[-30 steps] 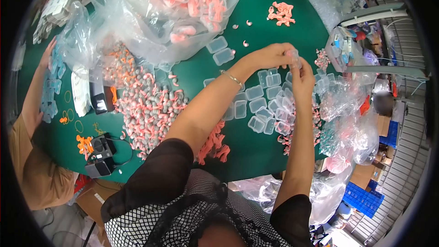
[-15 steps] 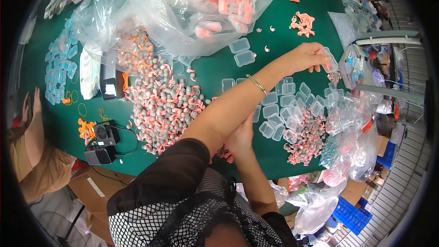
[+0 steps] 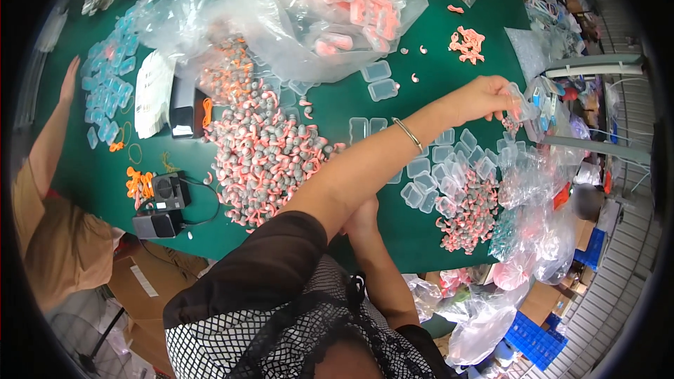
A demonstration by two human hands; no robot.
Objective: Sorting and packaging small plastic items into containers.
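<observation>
While pinched, left hand [image 3: 490, 97] on box [image 3: 522, 107]

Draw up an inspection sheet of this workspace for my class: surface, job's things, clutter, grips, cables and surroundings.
Surface: green table, largely covered.
Job's things: clear case, held up; loose cases beside a pink-and-grey pile; larger pile further left.
Clutter: plastic bag with pink packs; orange cords; white stack.
Grips: left grip pinches the clear case; right grip lies partly hidden under the left forearm, contents not visible.
Cables: black cable looped beside two dark boxes.
Surroundings: another person's arm at left; carton lower left; blue crate lower right.
</observation>
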